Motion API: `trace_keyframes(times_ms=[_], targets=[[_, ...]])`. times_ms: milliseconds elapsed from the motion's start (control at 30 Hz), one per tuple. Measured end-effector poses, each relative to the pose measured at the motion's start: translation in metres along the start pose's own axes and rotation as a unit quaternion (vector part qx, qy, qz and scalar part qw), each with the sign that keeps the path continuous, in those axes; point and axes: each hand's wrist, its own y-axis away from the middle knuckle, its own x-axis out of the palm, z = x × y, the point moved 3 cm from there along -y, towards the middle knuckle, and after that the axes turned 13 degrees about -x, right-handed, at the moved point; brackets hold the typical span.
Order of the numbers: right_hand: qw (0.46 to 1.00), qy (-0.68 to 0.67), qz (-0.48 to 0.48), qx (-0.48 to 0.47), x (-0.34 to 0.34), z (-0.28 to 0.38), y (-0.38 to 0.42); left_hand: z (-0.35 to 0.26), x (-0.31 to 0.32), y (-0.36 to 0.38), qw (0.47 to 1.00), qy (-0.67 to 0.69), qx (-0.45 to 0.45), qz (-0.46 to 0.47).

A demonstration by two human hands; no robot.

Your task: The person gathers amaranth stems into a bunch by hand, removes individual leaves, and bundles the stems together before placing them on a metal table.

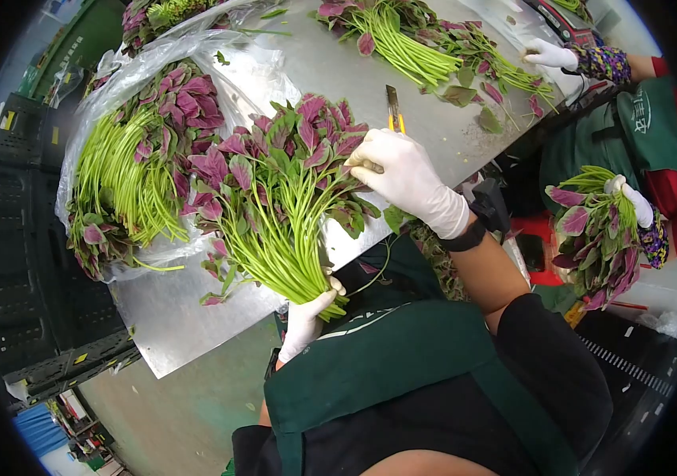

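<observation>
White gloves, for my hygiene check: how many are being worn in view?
4: one on the wearer's left hand, gripping stems; one on the right hand, beside leaves; two on a co-worker, the upper glove by the table, the lower glove holding another bunch.

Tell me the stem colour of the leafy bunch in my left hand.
Long, slender stems: light green, best seen in the head view.

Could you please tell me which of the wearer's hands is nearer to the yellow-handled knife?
Right. The right hand overlaps the yellow-handled knife in view, hiding part of it; the left hand is farther away, holding the base of the leafy bunch.
</observation>
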Motion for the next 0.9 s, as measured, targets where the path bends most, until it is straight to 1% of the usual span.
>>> trace_keyframes(times_ms=[67, 167, 267, 300, 333, 400, 433, 533, 567, 600, 667, 700, 800, 900], targets=[[0.999, -0.053, -0.010, -0.002, -0.008, 0.010, 0.001, 0.002, -0.001, 0.000, 1.000, 0.003, 0.002, 0.001], [0.980, -0.184, 0.042, 0.069, -0.017, 0.025, -0.005, 0.001, 0.000, 0.000, 1.000, 0.004, 0.007, 0.008], [0.918, -0.375, 0.034, 0.124, -0.006, 0.019, -0.002, 0.000, 0.001, 0.001, 1.000, -0.002, 0.014, 0.004], [0.901, -0.423, 0.021, 0.093, 0.001, 0.016, 0.000, 0.000, 0.001, 0.000, 1.000, -0.002, 0.016, 0.007], [0.861, -0.494, 0.020, 0.118, 0.005, 0.016, 0.001, 0.000, 0.000, 0.000, 1.000, -0.002, 0.017, 0.009], [0.764, -0.623, 0.016, 0.165, 0.009, 0.023, 0.002, 0.001, 0.000, 0.000, 1.000, -0.005, 0.018, 0.011], [0.715, -0.667, 0.061, 0.202, 0.011, 0.022, 0.007, 0.001, 0.000, 0.000, 1.000, -0.007, 0.018, 0.010], [0.730, -0.649, -0.006, 0.212, 0.015, 0.015, 0.011, -0.001, 0.001, 0.001, 1.000, -0.021, 0.018, 0.012], [0.712, -0.663, -0.060, 0.224, 0.017, 0.011, 0.012, -0.001, 0.001, 0.001, 0.999, -0.027, 0.017, 0.013], [0.706, -0.670, -0.071, 0.220, 0.021, 0.008, 0.015, -0.001, 0.000, 0.001, 0.999, -0.028, 0.013, 0.012], [0.693, -0.683, -0.092, 0.211, 0.027, 0.002, 0.020, -0.001, -0.001, 0.000, 1.000, -0.029, 0.006, 0.009], [0.697, -0.674, -0.101, 0.222, 0.028, 0.001, 0.020, -0.001, 0.000, 0.000, 0.999, -0.031, 0.006, 0.008], [0.726, -0.634, -0.102, 0.247, 0.022, 0.004, 0.017, -0.003, 0.002, 0.002, 0.999, -0.035, 0.008, 0.007], [0.755, -0.601, -0.094, 0.246, 0.019, 0.007, 0.009, -0.003, 0.001, 0.002, 0.999, -0.037, 0.006, 0.004]])
